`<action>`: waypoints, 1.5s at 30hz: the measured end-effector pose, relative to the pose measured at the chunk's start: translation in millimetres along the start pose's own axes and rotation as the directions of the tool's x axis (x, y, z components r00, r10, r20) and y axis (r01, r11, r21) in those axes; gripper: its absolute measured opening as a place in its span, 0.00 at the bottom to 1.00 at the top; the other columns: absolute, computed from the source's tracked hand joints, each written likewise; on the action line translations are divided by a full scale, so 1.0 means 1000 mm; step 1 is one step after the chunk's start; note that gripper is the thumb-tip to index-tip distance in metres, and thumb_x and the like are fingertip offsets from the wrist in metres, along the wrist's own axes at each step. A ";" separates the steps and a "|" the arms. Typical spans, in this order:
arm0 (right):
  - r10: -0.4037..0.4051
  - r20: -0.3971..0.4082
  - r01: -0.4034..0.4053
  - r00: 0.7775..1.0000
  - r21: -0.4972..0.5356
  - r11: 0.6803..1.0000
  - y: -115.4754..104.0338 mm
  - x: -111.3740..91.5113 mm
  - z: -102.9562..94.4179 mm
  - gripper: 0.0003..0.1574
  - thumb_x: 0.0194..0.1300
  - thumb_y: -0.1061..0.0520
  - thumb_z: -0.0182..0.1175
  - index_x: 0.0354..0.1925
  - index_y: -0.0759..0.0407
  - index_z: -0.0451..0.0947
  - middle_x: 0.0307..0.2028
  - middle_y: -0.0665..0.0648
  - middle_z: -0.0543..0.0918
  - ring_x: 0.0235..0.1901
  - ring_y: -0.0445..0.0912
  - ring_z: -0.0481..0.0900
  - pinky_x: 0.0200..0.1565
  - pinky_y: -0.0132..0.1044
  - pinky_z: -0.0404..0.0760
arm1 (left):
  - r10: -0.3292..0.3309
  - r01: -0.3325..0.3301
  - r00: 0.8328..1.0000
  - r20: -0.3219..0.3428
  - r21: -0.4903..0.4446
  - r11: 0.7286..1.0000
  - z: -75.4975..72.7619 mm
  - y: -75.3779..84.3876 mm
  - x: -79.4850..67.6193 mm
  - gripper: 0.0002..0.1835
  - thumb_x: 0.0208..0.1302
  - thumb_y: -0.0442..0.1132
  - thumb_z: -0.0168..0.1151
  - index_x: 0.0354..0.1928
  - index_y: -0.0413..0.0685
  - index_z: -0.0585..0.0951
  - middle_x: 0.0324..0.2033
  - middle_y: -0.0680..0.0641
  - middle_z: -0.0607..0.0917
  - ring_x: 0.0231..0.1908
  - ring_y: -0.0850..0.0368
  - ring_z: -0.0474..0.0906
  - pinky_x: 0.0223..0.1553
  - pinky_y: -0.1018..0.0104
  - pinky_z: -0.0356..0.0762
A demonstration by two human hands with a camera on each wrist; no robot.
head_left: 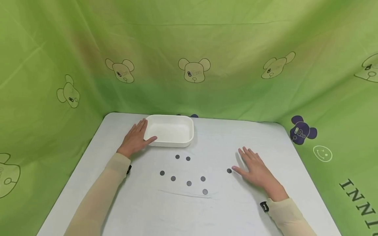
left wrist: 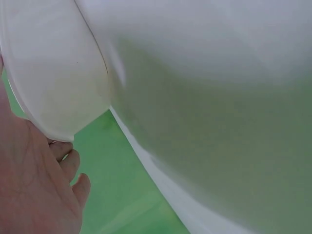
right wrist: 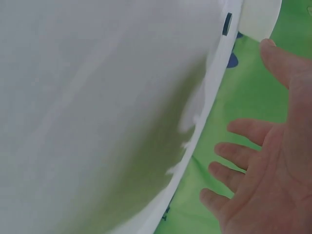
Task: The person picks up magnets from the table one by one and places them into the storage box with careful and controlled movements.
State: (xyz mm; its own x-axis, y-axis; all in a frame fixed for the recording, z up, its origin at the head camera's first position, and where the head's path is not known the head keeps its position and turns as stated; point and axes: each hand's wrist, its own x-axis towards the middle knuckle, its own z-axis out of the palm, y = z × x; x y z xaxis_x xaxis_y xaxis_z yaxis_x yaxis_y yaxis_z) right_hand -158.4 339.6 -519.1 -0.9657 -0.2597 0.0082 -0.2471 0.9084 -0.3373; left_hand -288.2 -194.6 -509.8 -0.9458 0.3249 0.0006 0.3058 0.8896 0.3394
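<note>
A white rectangular dish (head_left: 170, 144) with rounded corners stands at the back left of the table. My left hand (head_left: 135, 139) lies at its left end, fingers straight along the side and thumb stretched over the front rim. The left wrist view shows this hand (left wrist: 34, 180) against the dish wall (left wrist: 58, 73), some fingers partly hidden behind it. To the right, my right hand (head_left: 255, 168) is spread with nothing in it. Its thumb tip is just beside a dark grey disc (head_left: 229, 170). In the right wrist view, the right hand's (right wrist: 268, 165) fingers are apart.
Several more grey discs lie scattered over the middle of the white-covered table (head_left: 141, 209), including one disc (head_left: 177, 156) close in front of the dish. A fold (head_left: 186, 195) runs across the cloth. Green curtains (head_left: 195, 39) with bear prints enclose the back and sides.
</note>
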 end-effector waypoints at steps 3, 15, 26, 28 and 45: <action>-0.009 -0.002 0.009 1.000 0.002 1.000 -0.003 0.001 -0.001 0.57 0.76 0.32 0.62 0.82 0.69 0.58 0.80 0.76 0.57 0.80 0.74 0.52 0.79 0.71 0.49 | 0.004 -0.004 1.000 0.004 0.010 1.000 0.001 0.006 0.004 0.58 0.77 0.74 0.47 0.86 0.36 0.41 0.87 0.39 0.42 0.86 0.45 0.38 0.86 0.52 0.33; -0.048 -0.035 0.048 0.998 0.021 0.999 -0.014 0.001 -0.004 0.48 0.75 0.40 0.67 0.77 0.69 0.67 0.73 0.76 0.70 0.74 0.73 0.64 0.73 0.71 0.64 | 0.033 -0.033 0.999 0.011 0.008 0.999 0.003 0.027 0.016 0.59 0.76 0.75 0.48 0.86 0.36 0.42 0.87 0.40 0.42 0.86 0.46 0.37 0.86 0.55 0.34; -0.139 -0.068 0.137 0.988 -0.027 0.990 -0.018 0.005 -0.003 0.31 0.72 0.56 0.68 0.68 0.70 0.78 0.60 0.70 0.81 0.63 0.68 0.77 0.64 0.67 0.76 | 0.067 -0.067 0.998 0.008 -0.003 0.998 0.011 0.049 0.026 0.59 0.76 0.73 0.51 0.86 0.35 0.43 0.86 0.38 0.43 0.86 0.44 0.38 0.86 0.54 0.35; -0.154 -0.067 0.152 0.986 -0.038 0.988 -0.020 0.006 -0.001 0.29 0.71 0.58 0.69 0.66 0.70 0.80 0.58 0.69 0.82 0.60 0.67 0.79 0.63 0.66 0.78 | 0.071 -0.071 0.997 0.006 -0.003 0.997 0.013 0.052 0.026 0.59 0.76 0.73 0.51 0.86 0.35 0.43 0.86 0.38 0.43 0.86 0.44 0.38 0.86 0.53 0.36; -0.160 0.004 0.159 0.987 -0.088 0.983 -0.032 0.006 0.007 0.18 0.69 0.56 0.73 0.54 0.64 0.87 0.48 0.58 0.85 0.52 0.58 0.84 0.56 0.57 0.85 | 0.067 -0.067 0.997 0.030 -0.001 0.998 0.029 0.085 0.031 0.60 0.75 0.76 0.49 0.86 0.36 0.41 0.86 0.39 0.41 0.86 0.44 0.36 0.85 0.53 0.36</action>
State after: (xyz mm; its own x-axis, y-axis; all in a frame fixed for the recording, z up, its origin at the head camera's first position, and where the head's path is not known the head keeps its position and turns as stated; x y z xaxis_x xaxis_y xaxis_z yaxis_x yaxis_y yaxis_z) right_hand -155.7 307.3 -514.5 -0.9135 -0.4026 0.0584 -0.4040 0.8807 -0.2472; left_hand -288.2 -100.2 -507.9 -0.9194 0.3934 -0.0047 0.3685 0.8653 0.3399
